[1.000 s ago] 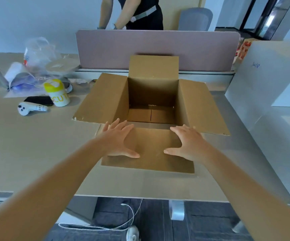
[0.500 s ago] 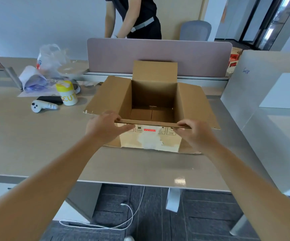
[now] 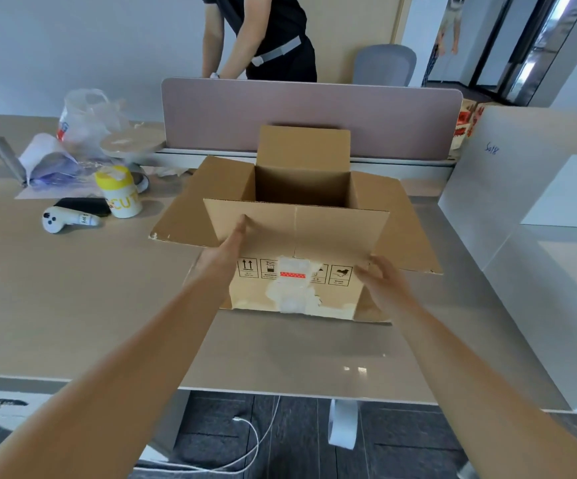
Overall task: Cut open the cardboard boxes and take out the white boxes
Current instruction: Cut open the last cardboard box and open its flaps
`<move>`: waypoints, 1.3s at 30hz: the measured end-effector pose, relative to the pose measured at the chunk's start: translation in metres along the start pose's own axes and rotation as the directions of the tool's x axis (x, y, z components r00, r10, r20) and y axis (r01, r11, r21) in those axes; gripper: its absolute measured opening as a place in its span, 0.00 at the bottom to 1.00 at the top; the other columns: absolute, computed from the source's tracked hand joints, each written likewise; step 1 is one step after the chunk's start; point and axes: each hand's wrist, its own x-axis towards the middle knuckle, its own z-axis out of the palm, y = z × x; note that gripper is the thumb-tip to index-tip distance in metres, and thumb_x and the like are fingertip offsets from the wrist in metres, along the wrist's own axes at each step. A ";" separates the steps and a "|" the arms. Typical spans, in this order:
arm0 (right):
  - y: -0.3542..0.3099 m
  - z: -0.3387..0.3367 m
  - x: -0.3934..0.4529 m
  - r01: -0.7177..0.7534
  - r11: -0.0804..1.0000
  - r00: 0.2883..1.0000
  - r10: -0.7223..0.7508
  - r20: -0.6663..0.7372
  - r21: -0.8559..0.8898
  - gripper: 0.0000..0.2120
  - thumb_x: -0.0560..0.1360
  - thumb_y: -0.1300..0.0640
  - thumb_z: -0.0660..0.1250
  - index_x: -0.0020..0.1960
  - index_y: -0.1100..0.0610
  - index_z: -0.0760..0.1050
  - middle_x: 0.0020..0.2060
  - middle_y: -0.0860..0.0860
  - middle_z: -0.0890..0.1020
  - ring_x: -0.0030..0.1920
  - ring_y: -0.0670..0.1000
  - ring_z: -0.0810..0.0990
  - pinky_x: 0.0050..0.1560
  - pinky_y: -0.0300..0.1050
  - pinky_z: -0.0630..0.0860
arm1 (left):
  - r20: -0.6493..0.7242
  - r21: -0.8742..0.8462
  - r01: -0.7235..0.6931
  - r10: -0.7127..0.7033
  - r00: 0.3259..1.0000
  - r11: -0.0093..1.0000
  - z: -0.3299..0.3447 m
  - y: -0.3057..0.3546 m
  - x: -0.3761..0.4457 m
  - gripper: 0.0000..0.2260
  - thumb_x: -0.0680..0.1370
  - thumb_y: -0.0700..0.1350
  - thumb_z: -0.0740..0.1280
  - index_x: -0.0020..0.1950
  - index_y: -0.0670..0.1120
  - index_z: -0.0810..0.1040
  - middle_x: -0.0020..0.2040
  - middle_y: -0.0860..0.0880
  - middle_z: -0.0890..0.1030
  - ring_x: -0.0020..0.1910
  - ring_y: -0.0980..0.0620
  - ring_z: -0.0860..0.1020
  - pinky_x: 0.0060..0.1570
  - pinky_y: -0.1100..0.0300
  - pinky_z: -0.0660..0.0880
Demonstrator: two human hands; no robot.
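One cardboard box [image 3: 301, 236] — two hands.

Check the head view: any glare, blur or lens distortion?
Head view: small window glints on the table; wide-angle bowing at the edges, forearms stretched; right hand slightly motion-blurred; cardboard box interior in deep shadow; background soft.

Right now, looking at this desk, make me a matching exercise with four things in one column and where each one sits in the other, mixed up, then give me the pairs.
Things:
1. cardboard box
2. yellow-lidded tub
3. white controller
4. pink divider panel

Places:
A. lying on the desk, at the near left of the clutter
B. upright behind the open box
C. between the left hand and right hand
D. standing just right of the controller

Pairs: 1-C, 2-D, 3-A, 4-B
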 end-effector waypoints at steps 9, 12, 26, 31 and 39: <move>-0.002 0.012 0.027 0.187 0.975 0.969 -0.163 -0.185 0.120 0.10 0.70 0.61 0.70 0.36 0.49 0.72 0.41 0.49 0.74 0.50 0.51 0.71 0.39 0.26 0.65 | -0.174 -0.145 -0.118 0.093 0.980 0.982 0.024 -0.016 0.028 0.28 0.71 0.63 0.66 0.60 0.46 0.66 0.56 0.45 0.73 0.59 0.46 0.72 0.58 0.54 0.67; -0.014 0.009 0.032 0.235 0.972 0.948 -0.221 -0.231 0.033 0.12 0.70 0.59 0.70 0.31 0.53 0.71 0.39 0.46 0.70 0.46 0.48 0.70 0.35 0.21 0.63 | -0.111 -0.207 -0.180 0.159 0.981 0.962 0.026 -0.005 0.027 0.22 0.74 0.59 0.65 0.57 0.47 0.63 0.51 0.51 0.72 0.55 0.50 0.71 0.55 0.57 0.65; -0.090 -0.024 0.019 0.376 0.924 0.837 -0.372 -0.400 -0.073 0.11 0.69 0.55 0.71 0.43 0.64 0.77 0.37 0.56 0.82 0.40 0.57 0.79 0.45 0.53 0.76 | 0.297 0.152 -0.489 0.433 0.851 0.859 0.046 0.064 0.003 0.57 0.61 0.66 0.72 0.77 0.47 0.42 0.77 0.50 0.43 0.75 0.51 0.42 0.74 0.48 0.45; -0.100 -0.033 0.020 0.388 0.921 0.796 -0.351 -0.493 -0.030 0.08 0.70 0.55 0.68 0.41 0.61 0.76 0.28 0.49 0.75 0.33 0.55 0.72 0.38 0.51 0.71 | 0.519 0.321 -0.579 0.372 0.770 0.749 0.082 0.044 -0.046 0.53 0.68 0.55 0.73 0.75 0.47 0.33 0.75 0.47 0.33 0.74 0.47 0.33 0.73 0.46 0.39; -0.099 -0.042 -0.006 0.445 0.895 0.773 -0.360 -0.522 0.041 0.39 0.71 0.68 0.65 0.75 0.52 0.51 0.63 0.47 0.75 0.56 0.48 0.77 0.62 0.44 0.72 | 0.556 0.538 -0.588 0.269 0.786 0.604 0.105 0.017 -0.086 0.60 0.64 0.58 0.75 0.72 0.46 0.27 0.74 0.47 0.30 0.74 0.44 0.34 0.71 0.39 0.45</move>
